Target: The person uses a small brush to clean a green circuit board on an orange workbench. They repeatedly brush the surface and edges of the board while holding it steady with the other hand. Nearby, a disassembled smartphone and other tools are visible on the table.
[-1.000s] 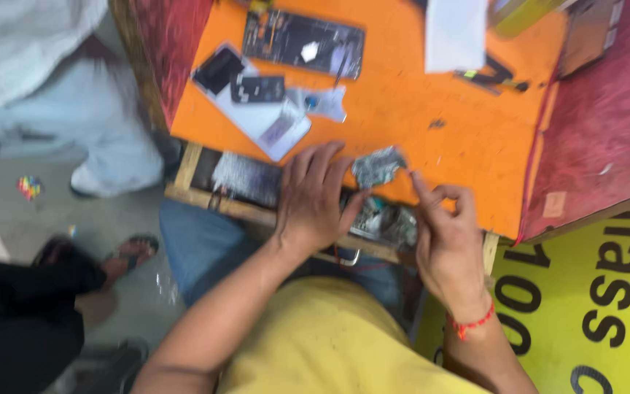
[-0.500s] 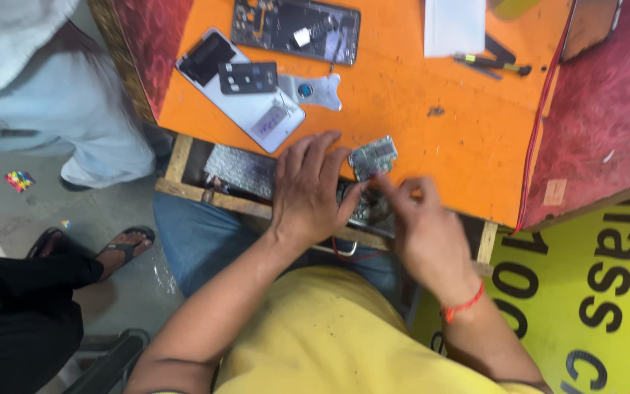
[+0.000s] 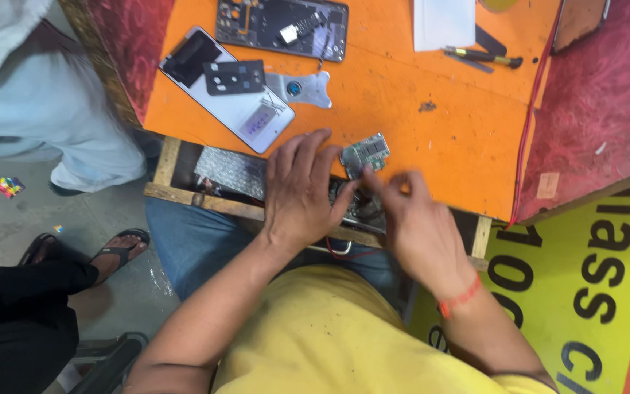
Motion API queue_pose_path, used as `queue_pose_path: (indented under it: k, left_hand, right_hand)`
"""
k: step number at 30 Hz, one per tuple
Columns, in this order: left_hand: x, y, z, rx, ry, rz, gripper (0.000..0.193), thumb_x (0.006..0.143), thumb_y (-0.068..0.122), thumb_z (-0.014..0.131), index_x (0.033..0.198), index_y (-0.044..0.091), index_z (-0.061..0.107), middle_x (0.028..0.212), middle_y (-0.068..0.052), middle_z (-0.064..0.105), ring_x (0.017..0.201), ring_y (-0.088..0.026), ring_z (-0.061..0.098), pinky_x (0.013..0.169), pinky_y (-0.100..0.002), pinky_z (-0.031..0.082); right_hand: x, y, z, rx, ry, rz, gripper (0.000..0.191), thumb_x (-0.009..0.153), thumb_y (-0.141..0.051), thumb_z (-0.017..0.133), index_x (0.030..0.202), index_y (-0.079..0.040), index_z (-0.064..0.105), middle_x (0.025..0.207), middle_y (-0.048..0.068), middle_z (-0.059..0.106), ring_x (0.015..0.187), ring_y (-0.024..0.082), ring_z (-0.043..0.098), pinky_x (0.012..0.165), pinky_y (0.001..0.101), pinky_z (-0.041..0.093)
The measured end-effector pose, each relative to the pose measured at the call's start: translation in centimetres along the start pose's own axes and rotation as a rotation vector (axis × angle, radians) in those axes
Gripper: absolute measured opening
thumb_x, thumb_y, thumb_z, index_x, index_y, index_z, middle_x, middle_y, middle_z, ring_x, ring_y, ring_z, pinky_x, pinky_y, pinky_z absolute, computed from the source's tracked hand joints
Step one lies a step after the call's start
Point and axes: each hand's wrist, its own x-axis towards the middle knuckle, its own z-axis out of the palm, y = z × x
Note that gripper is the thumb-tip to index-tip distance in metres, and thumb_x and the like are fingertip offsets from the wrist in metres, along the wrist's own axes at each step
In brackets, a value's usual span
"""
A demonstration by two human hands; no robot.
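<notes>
My left hand's [image 3: 302, 191] grip is loose: the fingers are spread out flat, and the fingertips sit right beside a small green circuit board [image 3: 365, 154]. I cannot tell if they press on it. My right hand [image 3: 411, 219] is a bit blurry. Its fingers are bent in, and one fingertip points up to the bottom corner of the board. I cannot tell if that grip pinches the board or only touches it.

The circuit board lies at the near edge of the orange counter [image 3: 432, 138], just above an open wooden drawer [image 3: 184, 191]. Something shiny and silver [image 3: 231, 172] lies in the drawer.

Farther back on the counter I see a white phone back cover [image 3: 236, 109] with a black camera plate [image 3: 235, 76] on top. Beside it is a thin metal plate [image 3: 308, 89]. Behind those lies an opened phone frame [image 3: 282, 27]. To the right are a white paper [image 3: 444, 23] and a small screwdriver [image 3: 484, 56].

On the floor to the left stand other people; I see a foot in a black sandal [image 3: 114, 252].
</notes>
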Motion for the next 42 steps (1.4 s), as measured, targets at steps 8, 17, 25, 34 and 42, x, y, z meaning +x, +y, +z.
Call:
queue_pose_path:
  k: [8,17,25,34,42]
  left_hand:
    - [-0.1,0.1,0.1,-0.01,0.0,0.008,0.056,0.086,0.033,0.081,0.128,0.004,0.058,0.141,-0.015,0.051,0.131,-0.037,0.048,0.109,-0.053,0.038]
    - [-0.1,0.1,0.2,-0.014,0.014,0.013,0.057,0.086,0.034,0.082,0.128,0.004,0.058,0.141,-0.015,0.052,0.13,-0.036,0.048,0.108,-0.052,0.038]
    - [-0.4,-0.2,0.6,-0.025,0.019,0.017,0.057,0.085,0.034,0.082,0.127,0.005,0.058,0.141,-0.015,0.052,0.131,-0.036,0.048,0.109,-0.052,0.038]
    - [0.2,-0.7,0.9,0.087,0.046,0.032,0.062,0.085,0.042,0.079,0.129,0.004,0.059,0.138,-0.017,0.055,0.129,-0.039,0.049,0.106,-0.055,0.04]
    - [0.7,-0.5,-0.2,-0.003,0.095,0.05,0.056,0.087,0.038,0.076,0.125,0.001,0.059,0.135,-0.019,0.056,0.126,-0.039,0.051,0.107,-0.055,0.039]
  right_hand:
    - [-0.2,1.3,0.3,-0.001,0.089,-0.023,0.064,0.082,0.007,0.06,0.142,-0.014,0.059,0.11,0.016,0.06,0.073,0.04,0.066,0.061,0.0486,0.055]
    - [-0.2,0.6,-0.6,0.021,0.044,0.001,0.06,0.088,0.005,0.061,0.145,-0.015,0.057,0.107,0.016,0.06,0.075,0.04,0.066,0.064,0.05,0.053]
    - [-3.6,2.0,1.0,0.602,0.025,-0.149,0.047,0.102,0.001,0.055,0.147,-0.007,0.06,0.101,0.006,0.057,0.079,0.022,0.061,0.073,0.0369,0.054]
    - [-3.0,-1.1,5.8,2.195,-0.585,0.486,0.061,0.101,-0.01,0.049,0.16,-0.017,0.034,0.112,0.002,0.06,0.057,0.004,0.044,0.044,0.0181,0.032]
    - [-2.0,3.0,6.2,2.236,-0.167,0.304,0.057,0.103,-0.007,0.041,0.159,-0.011,0.035,0.118,0.012,0.056,0.057,0.007,0.042,0.041,0.0185,0.034]
